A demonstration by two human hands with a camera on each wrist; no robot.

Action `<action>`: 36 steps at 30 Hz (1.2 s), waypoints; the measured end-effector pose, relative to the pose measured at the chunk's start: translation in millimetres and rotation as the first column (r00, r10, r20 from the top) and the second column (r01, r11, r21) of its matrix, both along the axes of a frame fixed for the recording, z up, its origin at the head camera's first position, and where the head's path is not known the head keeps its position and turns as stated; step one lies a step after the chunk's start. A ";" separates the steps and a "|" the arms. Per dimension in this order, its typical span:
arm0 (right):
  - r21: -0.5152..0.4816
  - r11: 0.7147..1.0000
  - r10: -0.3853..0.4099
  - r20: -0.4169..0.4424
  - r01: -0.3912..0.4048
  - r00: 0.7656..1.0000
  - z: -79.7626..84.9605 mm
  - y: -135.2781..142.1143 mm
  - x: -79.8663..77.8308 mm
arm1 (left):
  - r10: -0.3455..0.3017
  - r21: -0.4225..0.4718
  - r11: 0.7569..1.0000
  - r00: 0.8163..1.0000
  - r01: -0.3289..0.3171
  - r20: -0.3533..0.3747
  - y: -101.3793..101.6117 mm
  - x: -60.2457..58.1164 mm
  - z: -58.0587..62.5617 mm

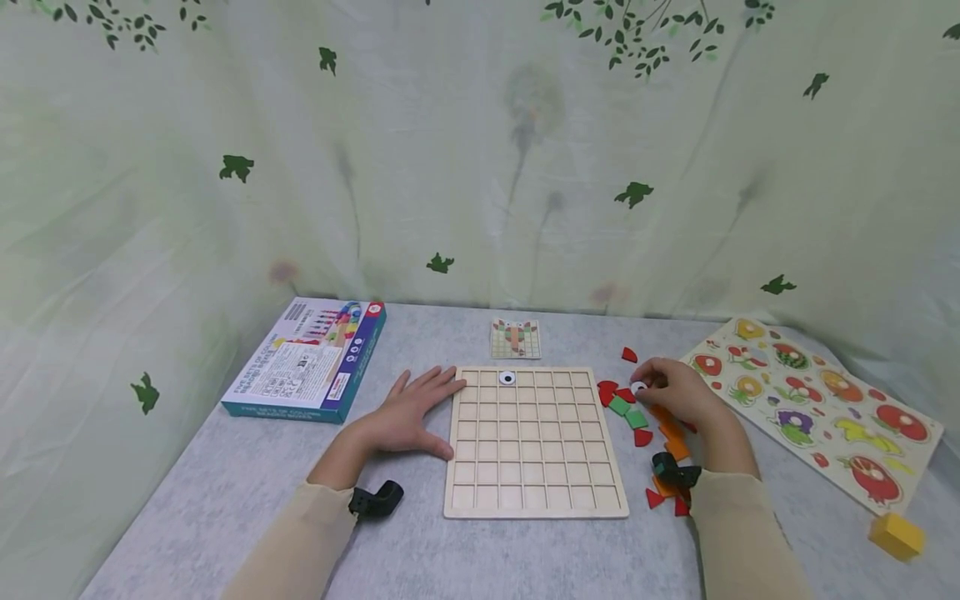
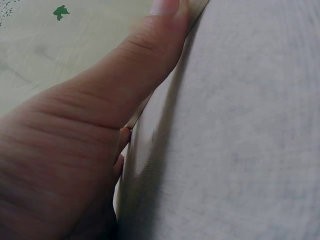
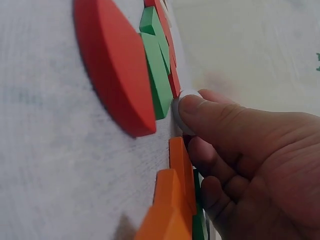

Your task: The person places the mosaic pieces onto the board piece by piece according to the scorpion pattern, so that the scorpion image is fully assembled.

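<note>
A wooden grid board (image 1: pixel 534 458) lies flat in the middle of the table, with one round white eye disc (image 1: pixel 507 378) in its top row. Spread along the board's left edge, my left hand (image 1: pixel 405 417) touches it with fingertips and thumb. To the right of the board, my right hand (image 1: pixel 684 393) pinches another white disc (image 3: pixel 178 119) between thumb and fingers, just over the loose pieces. Red quarter-round pieces (image 1: pixel 642 437), green squares (image 1: pixel 636 418) and orange pieces (image 1: pixel 677 450) lie around and below that hand, some partly hidden by it.
Behind the board stands a small pattern card (image 1: pixel 515 339) with a coloured figure on a grid. A boxed set (image 1: pixel 300 358) lies at the back left. On the right are a fruit sticker sheet (image 1: pixel 817 408) and a yellow block (image 1: pixel 896 536). A curtain hangs behind the table.
</note>
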State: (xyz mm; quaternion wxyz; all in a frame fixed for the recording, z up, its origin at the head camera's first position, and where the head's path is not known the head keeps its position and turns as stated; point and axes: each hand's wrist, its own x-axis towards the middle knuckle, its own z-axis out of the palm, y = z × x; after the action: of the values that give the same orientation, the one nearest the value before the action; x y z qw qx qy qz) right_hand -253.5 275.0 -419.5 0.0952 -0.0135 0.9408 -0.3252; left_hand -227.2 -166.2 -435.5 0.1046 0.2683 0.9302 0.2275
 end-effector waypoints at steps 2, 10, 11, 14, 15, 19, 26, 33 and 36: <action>-0.007 1.000 -0.006 -0.006 0.006 1.000 -0.9 0.3 0.2 | 0.001 0.003 1.000 1.000 -0.001 0.003 0.5 0.2 -0.4; -0.067 0.998 0.002 -0.018 -0.003 1.000 3.7 -1.6 2.2 | -0.005 0.012 1.000 1.000 0.005 0.006 1.6 1.0 -3.3; -0.078 0.997 0.003 -0.016 -0.004 1.000 4.9 -3.0 2.4 | -0.006 0.010 1.000 1.000 0.006 0.005 1.6 1.2 -3.1; -0.113 0.994 0.000 0.000 0.000 1.000 9.7 -9.6 2.6 | -0.004 0.007 1.000 1.000 0.004 0.001 0.8 0.7 -2.8; -0.124 0.992 -0.003 0.004 0.003 1.000 11.7 -12.3 2.5 | -0.003 0.007 1.000 1.000 0.003 0.002 0.5 0.4 -2.5; -0.172 0.985 -0.023 -0.006 0.022 1.000 19.1 -23.0 1.1 | -0.001 -0.005 1.000 1.000 0.001 -0.003 -1.6 -0.9 -2.6; -0.255 0.967 -0.039 -0.088 0.015 0.995 24.4 -34.3 0.3 | -0.007 -0.012 1.000 1.000 0.007 -0.011 -3.2 -3.3 -4.2; -0.313 0.950 -0.018 -0.122 -0.021 0.992 23.9 -47.3 -3.1 | -0.003 -0.007 1.000 1.000 0.003 -0.004 -1.8 -3.3 -3.2; -0.309 0.951 -0.005 -0.130 -0.035 0.992 22.7 -53.6 -5.3 | -0.001 -0.005 1.000 1.000 0.001 -0.001 -1.4 -3.4 -3.4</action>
State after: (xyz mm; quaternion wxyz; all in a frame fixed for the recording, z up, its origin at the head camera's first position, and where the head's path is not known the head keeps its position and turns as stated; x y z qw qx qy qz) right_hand -258.8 221.3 -396.8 0.0334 -0.0566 0.8820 -0.4666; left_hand -230.6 -167.6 -438.9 0.1051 0.2686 0.9307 0.2250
